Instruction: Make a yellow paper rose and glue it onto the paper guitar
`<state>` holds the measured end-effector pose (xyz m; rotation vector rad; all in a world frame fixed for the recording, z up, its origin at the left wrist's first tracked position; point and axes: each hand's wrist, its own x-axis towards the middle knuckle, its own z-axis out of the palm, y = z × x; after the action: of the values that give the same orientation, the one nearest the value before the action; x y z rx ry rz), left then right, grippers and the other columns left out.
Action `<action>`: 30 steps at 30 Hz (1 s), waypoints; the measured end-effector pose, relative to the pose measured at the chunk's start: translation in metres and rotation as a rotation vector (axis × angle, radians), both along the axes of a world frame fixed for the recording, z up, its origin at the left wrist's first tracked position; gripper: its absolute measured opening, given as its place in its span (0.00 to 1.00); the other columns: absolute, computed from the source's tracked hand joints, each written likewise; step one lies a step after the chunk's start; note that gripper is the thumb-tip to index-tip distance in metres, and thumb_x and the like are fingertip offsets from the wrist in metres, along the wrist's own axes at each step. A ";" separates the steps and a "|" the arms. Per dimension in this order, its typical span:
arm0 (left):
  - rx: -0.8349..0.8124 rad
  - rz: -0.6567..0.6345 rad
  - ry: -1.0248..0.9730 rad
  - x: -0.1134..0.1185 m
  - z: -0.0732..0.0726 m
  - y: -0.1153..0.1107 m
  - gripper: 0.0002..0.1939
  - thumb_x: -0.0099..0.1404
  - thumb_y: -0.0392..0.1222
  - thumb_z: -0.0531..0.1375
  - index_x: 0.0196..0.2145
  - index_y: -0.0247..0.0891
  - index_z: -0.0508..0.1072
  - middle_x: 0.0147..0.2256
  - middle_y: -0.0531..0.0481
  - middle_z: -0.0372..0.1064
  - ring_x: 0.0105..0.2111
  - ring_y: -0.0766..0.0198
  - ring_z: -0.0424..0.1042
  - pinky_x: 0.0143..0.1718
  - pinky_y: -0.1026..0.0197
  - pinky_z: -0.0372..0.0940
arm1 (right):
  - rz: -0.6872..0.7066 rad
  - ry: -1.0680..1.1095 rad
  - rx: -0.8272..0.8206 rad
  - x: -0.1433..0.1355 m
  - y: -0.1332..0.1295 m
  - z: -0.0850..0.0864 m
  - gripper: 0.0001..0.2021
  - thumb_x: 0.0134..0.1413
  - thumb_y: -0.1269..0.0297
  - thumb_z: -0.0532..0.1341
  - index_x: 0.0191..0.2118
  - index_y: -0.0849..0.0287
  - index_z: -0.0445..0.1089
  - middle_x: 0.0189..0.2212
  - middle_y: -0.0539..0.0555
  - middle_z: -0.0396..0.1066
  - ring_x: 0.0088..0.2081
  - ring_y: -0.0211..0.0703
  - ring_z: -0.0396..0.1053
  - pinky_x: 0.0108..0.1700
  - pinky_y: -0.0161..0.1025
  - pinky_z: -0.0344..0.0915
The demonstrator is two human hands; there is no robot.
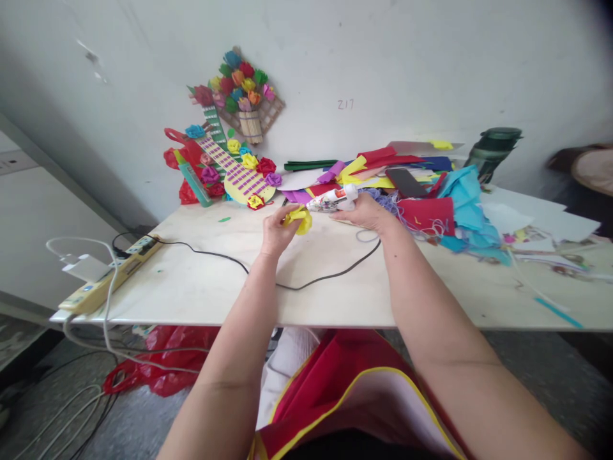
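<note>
Just left of the glue gun (331,200), the left hand (278,229) pinches yellow paper (303,225); the right hand (368,213) grips the gun, nozzle pointing toward the paper.

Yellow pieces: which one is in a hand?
The ruffled piece in the left hand, near the glue gun. The others, unheld, lie among the papers or sit on the decorations.

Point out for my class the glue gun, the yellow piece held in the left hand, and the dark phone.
Glue gun (331,199): head view, on its white body.
Yellow piece (301,221): head view, on its crumpled middle.
Dark phone (407,183): head view, on its flat upper face.
</note>
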<state>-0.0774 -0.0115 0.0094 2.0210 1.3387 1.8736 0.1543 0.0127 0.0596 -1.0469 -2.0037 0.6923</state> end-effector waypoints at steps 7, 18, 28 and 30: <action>-0.022 0.044 0.007 0.001 0.002 -0.004 0.13 0.51 0.36 0.64 0.37 0.38 0.78 0.37 0.47 0.77 0.36 0.61 0.74 0.39 0.62 0.67 | -0.007 0.009 0.030 0.000 0.001 -0.001 0.17 0.41 0.60 0.68 0.39 0.62 0.76 0.39 0.56 0.78 0.44 0.51 0.74 0.49 0.45 0.68; -0.035 0.049 -0.020 -0.001 0.000 -0.001 0.13 0.51 0.39 0.63 0.36 0.38 0.78 0.37 0.46 0.77 0.37 0.61 0.74 0.37 0.62 0.68 | 0.035 0.103 -0.031 0.004 0.006 -0.005 0.19 0.37 0.57 0.69 0.37 0.63 0.74 0.36 0.56 0.77 0.40 0.49 0.73 0.44 0.43 0.68; -0.074 -0.014 -0.182 -0.006 -0.004 0.004 0.15 0.48 0.42 0.65 0.36 0.38 0.78 0.37 0.45 0.77 0.36 0.60 0.74 0.38 0.59 0.68 | -0.043 0.334 -0.017 0.006 0.007 -0.008 0.21 0.38 0.44 0.66 0.25 0.58 0.65 0.17 0.47 0.61 0.18 0.35 0.58 0.22 0.37 0.59; -0.088 -0.047 -0.248 -0.007 -0.004 0.006 0.16 0.48 0.43 0.66 0.37 0.38 0.78 0.38 0.45 0.76 0.37 0.58 0.74 0.38 0.59 0.69 | -0.100 0.314 0.000 0.005 0.012 -0.013 0.21 0.41 0.43 0.64 0.26 0.58 0.66 0.17 0.48 0.63 0.19 0.37 0.60 0.23 0.37 0.61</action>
<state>-0.0848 -0.0058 0.0051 1.6979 1.2716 1.9319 0.1598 0.0247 0.0470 -0.9658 -1.6715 0.7522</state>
